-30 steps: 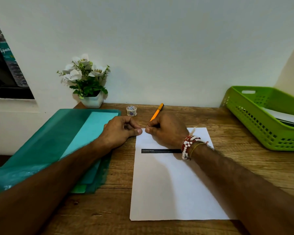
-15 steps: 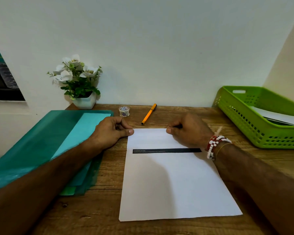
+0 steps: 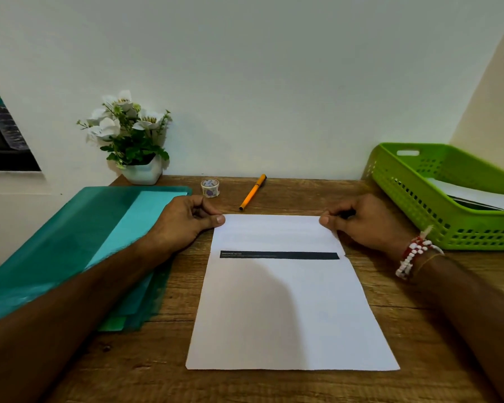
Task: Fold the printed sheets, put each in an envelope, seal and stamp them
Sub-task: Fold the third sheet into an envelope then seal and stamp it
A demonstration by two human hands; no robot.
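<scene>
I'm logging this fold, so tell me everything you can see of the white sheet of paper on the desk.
The white sheet of paper lies flat on the wooden desk, long side running away from the viewer. Its far strip looks folded over toward the person, with a black printed band of tiny pale lettering along that flap's near edge. The left hand and right hand pinch its two far corners.

Home desk: pen point(image 3: 253, 192), paper tray point(image 3: 419, 205), flowerpot point(image 3: 143, 172)
</scene>
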